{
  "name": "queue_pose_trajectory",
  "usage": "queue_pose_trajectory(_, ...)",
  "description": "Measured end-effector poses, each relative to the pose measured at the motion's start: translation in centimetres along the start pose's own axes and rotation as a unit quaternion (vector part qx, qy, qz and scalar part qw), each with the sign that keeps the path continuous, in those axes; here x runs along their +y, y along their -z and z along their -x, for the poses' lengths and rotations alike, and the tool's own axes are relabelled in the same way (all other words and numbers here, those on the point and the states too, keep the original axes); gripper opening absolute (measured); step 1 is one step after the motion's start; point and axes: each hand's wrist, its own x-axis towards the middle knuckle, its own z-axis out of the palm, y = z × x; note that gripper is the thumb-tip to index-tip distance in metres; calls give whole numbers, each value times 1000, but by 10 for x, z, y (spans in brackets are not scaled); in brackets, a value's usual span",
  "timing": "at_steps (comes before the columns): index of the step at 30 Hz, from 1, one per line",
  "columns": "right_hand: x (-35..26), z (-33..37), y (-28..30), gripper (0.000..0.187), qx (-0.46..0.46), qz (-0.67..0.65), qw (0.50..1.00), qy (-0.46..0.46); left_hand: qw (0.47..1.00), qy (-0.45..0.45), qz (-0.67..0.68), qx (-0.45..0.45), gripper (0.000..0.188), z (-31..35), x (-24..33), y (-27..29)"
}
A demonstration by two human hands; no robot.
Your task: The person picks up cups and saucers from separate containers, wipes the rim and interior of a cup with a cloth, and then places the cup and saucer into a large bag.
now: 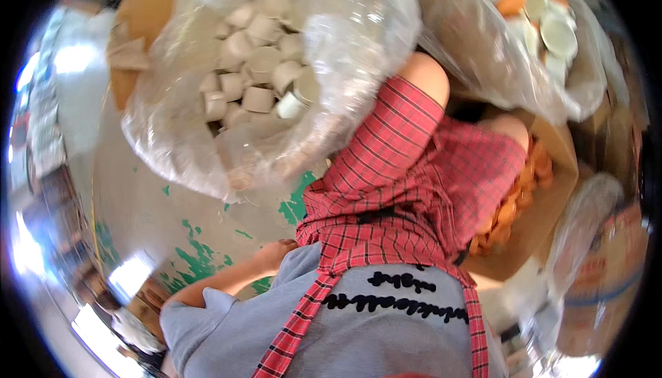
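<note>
While beige cylindrical caps point(258, 100) lie in a clear plastic bag point(362, 40) far left, the left hand point(278, 252) sits nearer, arm point(231, 276) bent; either hand's grip I cannot tell.

Greyish floor point(138, 219), green patches point(196, 259); bright glare point(27, 247) left.

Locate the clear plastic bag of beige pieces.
In the head view, the clear plastic bag is at upper left, beside the red plaid garment and ahead of the left hand.

The cups point(258, 99) are beige, the apron point(376, 223) red plaid.
</note>
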Motion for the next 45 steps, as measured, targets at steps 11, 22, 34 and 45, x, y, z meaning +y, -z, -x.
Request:
queue_pose_trajectory(11, -80, 17, -81, 25, 47, -177, 969, -163, 946, 146, 272, -96, 49, 15, -31, -20)
queue_pose_trajectory(22, -84, 25, -102, 26, 46, -214, 963, -159, 952, 154, 246, -95, 47, 36, -5, -8)
queue_pose_trajectory(34, -84, 30, -106, 28, 57, -235, 958, -154, 958, 150, 228, -93, 46, 41, 10, 4)
queue_pose_trajectory(45, -79, 33, -103, 30, 65, -243, 956, -151, 962, 144, 217, -84, 45, 41, 26, 13)
